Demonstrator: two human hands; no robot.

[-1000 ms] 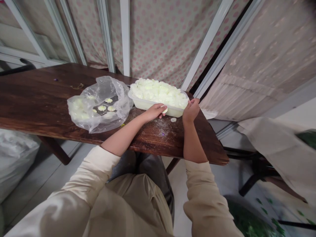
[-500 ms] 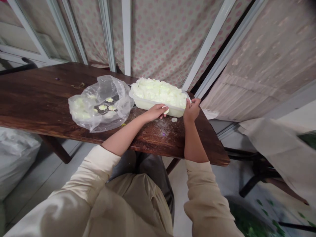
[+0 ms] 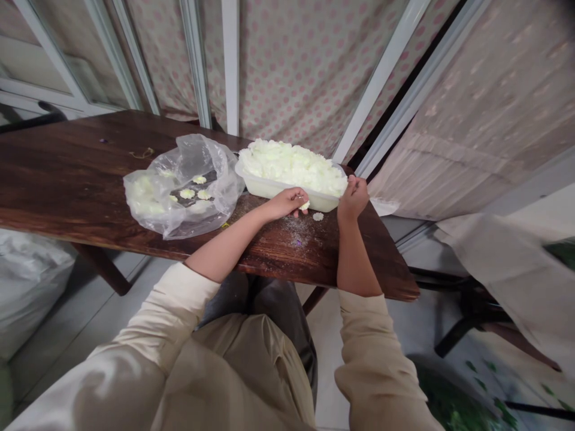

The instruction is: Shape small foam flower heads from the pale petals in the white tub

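A white plastic tub (image 3: 269,187) heaped with small pale yellow-white flowers (image 3: 291,161) stands at the far right of the dark wooden table (image 3: 67,185). My left hand (image 3: 286,202) rests in front of the tub, fingers curled round one small flower (image 3: 305,206). My right hand (image 3: 353,197) is at the tub's right corner with fingers pinched together; what they hold is too small to make out. One loose flower (image 3: 318,216) lies on the table between my hands.
A crumpled clear plastic bag (image 3: 179,185) with a few flowers in it lies left of the tub. White crumbs dust the table near its front edge (image 3: 314,278). Dotted curtains and white frames stand behind. A white sack (image 3: 27,287) sits on the floor at left.
My right hand has shifted slightly right and up along the tub's corner. My left hand has stayed put with its flower.
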